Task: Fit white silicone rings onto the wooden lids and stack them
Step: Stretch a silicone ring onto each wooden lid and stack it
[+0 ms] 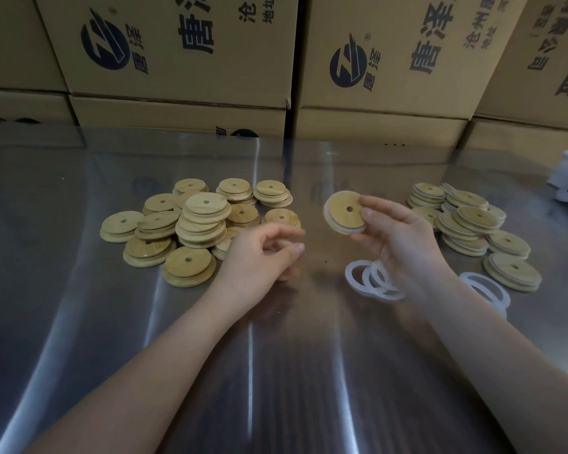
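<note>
One lid (341, 204), likely light and stiff with a soft ring (327, 209) on, is pinched by its edge in the right grip (391, 234) mid-frame, while the left grip (259, 253) hangs loose, empty.

A: Where does the single view look from?
B: From the person's head, facing forward and down over the table (276, 371). It is wide-angle, so straight lines bend near the edges.
A: How near?
B: Close. Both forearms run in from the bottom edge, and the left hand (259, 253) and right hand (394, 237) sit mid-view, the right holding a wooden lid (341, 217) near centre.
A: And the far side?
B: Cardboard boxes (184, 60) fill the top, just behind the table.
</note>
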A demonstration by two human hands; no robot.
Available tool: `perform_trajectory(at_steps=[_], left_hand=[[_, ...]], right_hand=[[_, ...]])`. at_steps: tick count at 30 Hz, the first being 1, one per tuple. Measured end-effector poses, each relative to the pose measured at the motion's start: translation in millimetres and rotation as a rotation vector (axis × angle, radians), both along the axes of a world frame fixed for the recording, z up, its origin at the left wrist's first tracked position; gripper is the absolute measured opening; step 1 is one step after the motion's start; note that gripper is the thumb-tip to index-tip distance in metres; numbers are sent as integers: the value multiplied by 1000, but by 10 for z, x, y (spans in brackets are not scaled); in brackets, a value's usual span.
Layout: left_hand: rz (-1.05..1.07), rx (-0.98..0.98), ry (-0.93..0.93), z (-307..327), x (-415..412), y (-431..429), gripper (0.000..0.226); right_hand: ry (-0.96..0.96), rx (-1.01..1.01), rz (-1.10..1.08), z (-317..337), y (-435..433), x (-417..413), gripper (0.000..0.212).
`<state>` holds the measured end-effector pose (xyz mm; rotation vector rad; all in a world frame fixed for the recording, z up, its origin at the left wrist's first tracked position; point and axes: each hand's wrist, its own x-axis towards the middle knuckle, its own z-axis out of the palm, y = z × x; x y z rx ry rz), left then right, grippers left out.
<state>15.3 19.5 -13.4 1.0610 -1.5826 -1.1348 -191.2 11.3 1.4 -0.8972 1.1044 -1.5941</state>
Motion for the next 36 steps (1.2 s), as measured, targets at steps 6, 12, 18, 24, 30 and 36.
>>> perform_trajectory(at_steps=[6, 12, 18, 24, 30, 36], left_hand=[[-9, -30, -110, -19, -19, 11, 20], [0, -53, -115, -12, -20, 19, 18], [1, -69, -141, 3, -23, 33, 21], [5, -84, -159, 7, -22, 51, 20], [5, -89, -172, 7, -22, 56, 21], [8, -83, -174, -10, -20, 44, 21]], right_hand=[[-3, 106, -220, -20, -112, -331, 12], [188, 245, -346, -134, -248, -565, 14], [608, 355, -369, -158, -315, -683, 23], [1120, 325, -437, -166, -268, -737, 24], [1278, 368, -434, -198, -260, -758, 25], [1456, 277, -456, -177, -251, -712, 25]])
